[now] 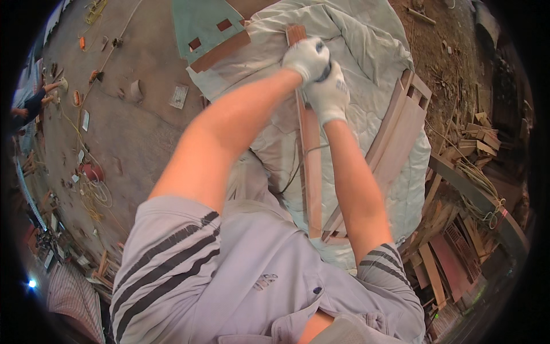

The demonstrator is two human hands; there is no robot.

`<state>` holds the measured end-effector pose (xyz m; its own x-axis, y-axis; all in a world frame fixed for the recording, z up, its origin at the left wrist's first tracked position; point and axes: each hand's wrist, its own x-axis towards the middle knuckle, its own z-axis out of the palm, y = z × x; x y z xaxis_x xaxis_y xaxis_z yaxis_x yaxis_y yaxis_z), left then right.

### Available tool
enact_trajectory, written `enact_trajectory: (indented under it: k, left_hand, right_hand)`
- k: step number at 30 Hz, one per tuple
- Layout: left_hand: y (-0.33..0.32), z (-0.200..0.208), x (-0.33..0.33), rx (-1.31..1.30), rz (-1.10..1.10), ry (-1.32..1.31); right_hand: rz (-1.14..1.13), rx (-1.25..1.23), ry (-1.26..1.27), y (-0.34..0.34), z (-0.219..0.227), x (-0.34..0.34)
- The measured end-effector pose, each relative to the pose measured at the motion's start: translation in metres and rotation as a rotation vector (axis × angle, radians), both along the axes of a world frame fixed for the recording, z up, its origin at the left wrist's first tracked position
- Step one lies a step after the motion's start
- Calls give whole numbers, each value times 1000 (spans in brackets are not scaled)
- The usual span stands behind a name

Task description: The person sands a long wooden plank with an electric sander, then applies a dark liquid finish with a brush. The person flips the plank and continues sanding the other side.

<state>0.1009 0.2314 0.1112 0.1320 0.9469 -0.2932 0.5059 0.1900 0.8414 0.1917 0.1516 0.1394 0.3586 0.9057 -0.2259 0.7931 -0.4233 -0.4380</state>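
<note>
A striped grey shirt (263, 252) fills the foreground as a worker bends over a wooden plank (312, 172) on a pale quilt (372, 109). The plank lies beneath the gloved left hand (307, 59) and right hand (329, 96), one end showing beyond the left, the rest running back toward the worker. Fingers are curled, hands together; whether they are clamped on the dark object (327, 71) between them cannot be told. A slotted wooden frame (395, 129) lies right of the right hand
</note>
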Motion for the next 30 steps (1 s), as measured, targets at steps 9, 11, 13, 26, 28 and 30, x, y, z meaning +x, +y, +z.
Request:
enact_trajectory:
  k: [9,11,13,26,28,30]
  left_hand:
    - [-231,9,24,-110,-136,-22]
    - [-286,-7,28,-29,-74,-71]
    - [-317,-9,27,-46,-112,-155]
    - [-167,-12,7,19,153,-184]
    - [-123,-18,1,43,157,-223]
    - [-81,-32,-2,49,166,-253]
  right_hand:
    - [-44,11,122,-237,11,29]
    - [-43,21,144,-285,13,30]
    - [-61,67,118,-325,3,30]
    - [38,166,60,-160,-18,8]
    - [57,166,51,-118,-18,4]
    - [60,132,79,-74,-11,-2]
